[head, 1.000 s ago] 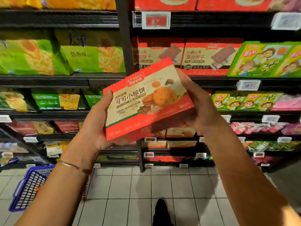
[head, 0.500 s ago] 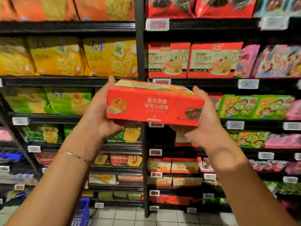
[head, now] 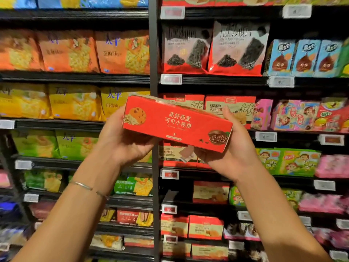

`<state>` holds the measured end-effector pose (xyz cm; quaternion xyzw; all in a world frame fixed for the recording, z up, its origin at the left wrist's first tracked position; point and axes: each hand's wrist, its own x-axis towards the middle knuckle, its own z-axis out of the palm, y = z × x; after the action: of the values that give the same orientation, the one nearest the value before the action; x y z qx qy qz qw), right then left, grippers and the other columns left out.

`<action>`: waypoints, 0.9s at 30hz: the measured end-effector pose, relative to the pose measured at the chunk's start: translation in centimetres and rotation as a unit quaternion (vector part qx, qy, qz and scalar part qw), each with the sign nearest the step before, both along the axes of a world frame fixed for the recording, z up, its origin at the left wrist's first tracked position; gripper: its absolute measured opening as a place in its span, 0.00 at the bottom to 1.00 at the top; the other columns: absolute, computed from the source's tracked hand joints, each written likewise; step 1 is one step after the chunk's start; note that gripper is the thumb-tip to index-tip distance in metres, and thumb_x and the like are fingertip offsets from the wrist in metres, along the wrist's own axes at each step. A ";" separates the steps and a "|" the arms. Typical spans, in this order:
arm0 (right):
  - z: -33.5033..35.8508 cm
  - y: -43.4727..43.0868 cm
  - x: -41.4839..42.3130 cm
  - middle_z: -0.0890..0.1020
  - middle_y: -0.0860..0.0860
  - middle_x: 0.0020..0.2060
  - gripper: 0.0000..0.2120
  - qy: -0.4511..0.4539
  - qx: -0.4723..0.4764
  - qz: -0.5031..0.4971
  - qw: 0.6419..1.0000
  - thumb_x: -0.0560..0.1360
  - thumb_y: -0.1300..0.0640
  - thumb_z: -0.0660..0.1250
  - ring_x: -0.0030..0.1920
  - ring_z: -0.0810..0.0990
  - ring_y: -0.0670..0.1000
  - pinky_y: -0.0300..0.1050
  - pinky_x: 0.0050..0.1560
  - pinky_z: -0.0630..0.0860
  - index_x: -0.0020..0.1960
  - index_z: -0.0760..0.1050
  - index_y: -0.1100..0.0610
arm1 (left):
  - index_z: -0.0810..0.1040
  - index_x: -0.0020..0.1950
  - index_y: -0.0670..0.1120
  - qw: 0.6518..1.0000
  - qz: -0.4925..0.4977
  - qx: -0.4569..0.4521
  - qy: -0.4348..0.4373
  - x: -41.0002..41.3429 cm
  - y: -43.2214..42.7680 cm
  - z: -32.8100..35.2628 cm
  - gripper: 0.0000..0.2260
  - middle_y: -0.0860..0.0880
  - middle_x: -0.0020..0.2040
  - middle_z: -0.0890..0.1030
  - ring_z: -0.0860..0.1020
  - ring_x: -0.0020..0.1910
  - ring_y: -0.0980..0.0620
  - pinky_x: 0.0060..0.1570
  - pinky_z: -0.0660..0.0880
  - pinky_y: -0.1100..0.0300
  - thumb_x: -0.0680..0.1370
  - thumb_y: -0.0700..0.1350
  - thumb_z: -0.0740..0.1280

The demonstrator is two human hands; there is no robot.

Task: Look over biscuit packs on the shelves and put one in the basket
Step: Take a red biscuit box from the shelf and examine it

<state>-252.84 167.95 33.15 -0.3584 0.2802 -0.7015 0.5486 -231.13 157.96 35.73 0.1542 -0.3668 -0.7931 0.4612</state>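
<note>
A long red rectangular cardboard biscuit box [head: 177,123] sits mid-frame, glossy side forward. The left hand [head: 122,142] and right hand [head: 232,148] grip its ends before black metal shelves [head: 75,76].

1. Black metal shelves [head: 75,77] fill the view: two bays, several tiers each.
2. Dark upright post [head: 153,53] splits the bays at centre.
3. White price tags [head: 171,79] clipped along the shelf front edges; print too blurred to read.
4. Left bay: orange bags [head: 68,53], yellow bags [head: 73,103] one tier down, green bags [head: 34,143] under those.
5. Right bay: red-and-black bags [head: 236,50], blue boxes [head: 306,57] just beside them, pink packs [head: 332,165] lower at the right edge.
6. Bottom tiers darker, blurred.
</note>
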 end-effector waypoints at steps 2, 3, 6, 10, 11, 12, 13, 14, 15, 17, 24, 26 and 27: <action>0.0 0.0 -0.1 0.86 0.56 0.56 0.24 -0.011 -0.004 -0.008 1.000 0.76 0.37 0.69 0.50 0.87 0.56 0.50 0.47 0.80 0.64 0.83 0.53 | 0.89 0.39 0.45 1.000 0.017 0.006 0.016 -0.3 0.3 0.1 0.16 0.46 0.47 0.88 0.88 0.43 0.46 0.40 0.85 0.47 0.79 0.55 0.72; -0.1 -0.1 -0.1 0.86 0.57 0.58 0.23 -0.017 -0.005 -0.010 1.000 0.77 0.40 0.68 0.52 0.86 0.57 0.51 0.50 0.80 0.65 0.83 0.53 | 0.89 0.40 0.45 0.999 0.020 0.012 0.034 -0.4 0.4 0.0 0.17 0.45 0.47 0.88 0.88 0.43 0.45 0.40 0.84 0.47 0.79 0.56 0.71; -0.9 -0.6 0.3 0.82 0.59 0.65 0.19 -0.035 -0.008 0.004 0.999 0.81 0.51 0.64 0.61 0.82 0.60 0.60 0.64 0.74 0.70 0.80 0.54 | 0.84 0.52 0.45 0.996 -0.002 -0.033 0.082 -0.8 0.9 -0.8 0.20 0.43 0.51 0.85 0.86 0.47 0.43 0.44 0.84 0.47 0.80 0.62 0.69; -3.1 -1.0 1.9 0.85 0.60 0.58 0.14 -0.032 -0.003 0.053 0.998 0.81 0.51 0.65 0.57 0.86 0.58 0.56 0.56 0.83 0.59 0.86 0.55 | 0.83 0.67 0.47 0.970 -0.176 -0.159 0.056 -1.1 1.0 -2.6 0.40 0.41 0.66 0.83 0.81 0.66 0.39 0.62 0.77 0.36 0.69 0.76 0.65; -3.7 -1.2 2.1 0.85 0.59 0.60 0.15 0.003 0.006 0.048 0.999 0.82 0.50 0.64 0.59 0.85 0.58 0.57 0.59 0.82 0.61 0.85 0.54 | 0.82 0.68 0.46 0.964 -0.205 -0.152 0.070 -1.0 1.0 -2.8 0.42 0.41 0.68 0.82 0.79 0.68 0.39 0.65 0.76 0.36 0.69 0.77 0.65; -4.3 -1.5 2.1 0.84 0.59 0.62 0.16 0.050 0.017 0.028 0.998 0.84 0.50 0.62 0.63 0.84 0.58 0.59 0.65 0.79 0.65 0.83 0.53 | 0.82 0.69 0.45 0.964 -0.206 -0.143 0.083 -0.9 1.0 -2.9 0.41 0.41 0.68 0.81 0.79 0.69 0.39 0.66 0.75 0.37 0.69 0.76 0.68; -4.6 -1.6 2.3 0.84 0.56 0.63 0.16 0.109 0.022 -0.009 0.994 0.85 0.49 0.61 0.65 0.83 0.57 0.61 0.69 0.76 0.68 0.81 0.52 | 0.83 0.68 0.45 0.968 -0.186 -0.144 0.086 -0.8 1.1 -3.0 0.40 0.41 0.68 0.82 0.79 0.68 0.39 0.65 0.76 0.38 0.68 0.74 0.71; -4.6 -1.7 2.5 0.85 0.53 0.63 0.16 0.168 0.029 -0.051 0.984 0.85 0.49 0.62 0.65 0.83 0.54 0.61 0.71 0.73 0.71 0.78 0.49 | 0.85 0.65 0.46 0.974 -0.148 -0.152 0.075 -1.0 1.3 -3.1 0.38 0.42 0.65 0.83 0.81 0.66 0.41 0.63 0.77 0.40 0.67 0.72 0.73; -4.6 -1.7 2.7 0.86 0.49 0.62 0.18 0.207 0.039 -0.087 0.974 0.83 0.47 0.65 0.64 0.83 0.51 0.60 0.73 0.72 0.72 0.76 0.46 | 0.87 0.61 0.47 0.979 -0.103 -0.166 0.055 -1.4 1.5 -3.2 0.34 0.43 0.62 0.85 0.83 0.63 0.43 0.61 0.79 0.42 0.67 0.71 0.72; -4.4 -1.5 3.2 0.85 0.44 0.63 0.30 0.250 0.034 -0.101 0.962 0.73 0.36 0.72 0.67 0.80 0.49 0.59 0.75 0.68 0.73 0.74 0.39 | 0.89 0.54 0.50 0.982 -0.008 -0.189 -0.006 -2.2 2.2 -3.5 0.29 0.45 0.56 0.88 0.86 0.57 0.46 0.57 0.82 0.46 0.69 0.71 0.69; -3.9 -1.1 3.6 0.86 0.54 0.59 0.38 0.183 -0.022 0.007 0.983 0.56 0.23 0.77 0.61 0.85 0.56 0.54 0.59 0.83 0.58 0.86 0.44 | 0.67 0.80 0.53 0.913 0.090 -0.365 -0.159 -2.7 3.0 -5.1 0.54 0.48 0.74 0.77 0.78 0.71 0.44 0.70 0.73 0.34 0.60 0.78 0.73; -3.9 -1.0 3.9 0.87 0.51 0.57 0.34 0.182 -0.043 0.009 0.982 0.55 0.24 0.78 0.58 0.86 0.52 0.48 0.52 0.84 0.54 0.87 0.43 | 0.65 0.81 0.53 0.906 0.090 -0.384 -0.156 -2.3 2.7 -5.5 0.55 0.49 0.76 0.75 0.76 0.73 0.46 0.71 0.72 0.36 0.60 0.78 0.73; -3.8 -0.9 4.0 0.87 0.51 0.56 0.33 0.181 -0.049 0.006 0.982 0.55 0.24 0.78 0.57 0.86 0.52 0.48 0.51 0.84 0.54 0.87 0.42 | 0.65 0.81 0.54 0.905 0.094 -0.383 -0.158 -2.2 2.5 -5.6 0.55 0.50 0.76 0.75 0.76 0.73 0.46 0.71 0.72 0.36 0.60 0.78 0.73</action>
<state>-248.80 167.01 29.33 -0.5076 0.3381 -0.6349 0.4743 -233.36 160.49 30.13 0.1224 -0.6944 -0.5097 0.4930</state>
